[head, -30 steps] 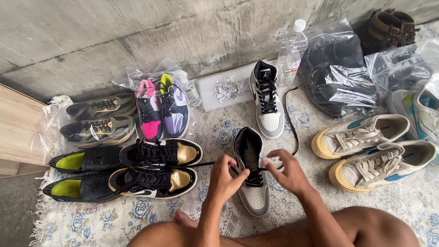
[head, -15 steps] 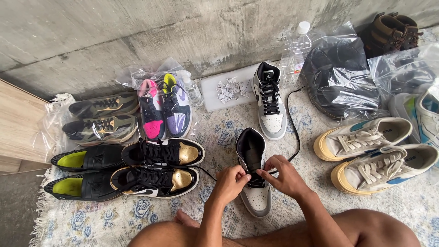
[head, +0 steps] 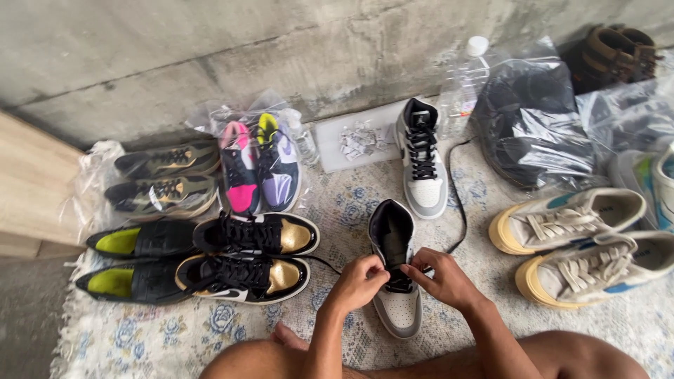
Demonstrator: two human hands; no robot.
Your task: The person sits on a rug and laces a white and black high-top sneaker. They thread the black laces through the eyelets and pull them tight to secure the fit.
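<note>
A grey and white high-top sneaker (head: 397, 309) with a black collar stands on the patterned rug (head: 168, 337) in front of me. My left hand (head: 363, 277) and my right hand (head: 439, 277) meet over its tongue, each pinching the black lace (head: 460, 210). The lace's free end runs up and to the right, toward the matching sneaker (head: 423, 160), which stands laced near the wall. My bare knees fill the bottom edge.
Black and gold high-tops (head: 256, 254) and black shoes with yellow-green insoles (head: 130, 260) lie left. Olive sneakers (head: 168, 179) and pink-purple sneakers (head: 260, 161) sit in plastic bags. Cream sneakers (head: 583, 242), bagged dark shoes (head: 537, 130), a plastic bottle (head: 467, 77) and a white tray (head: 354, 140) are right and behind.
Both hands have stayed on the lace over the sneaker's tongue, shifting slightly. The view has tilted a little; the shoes have not moved.
</note>
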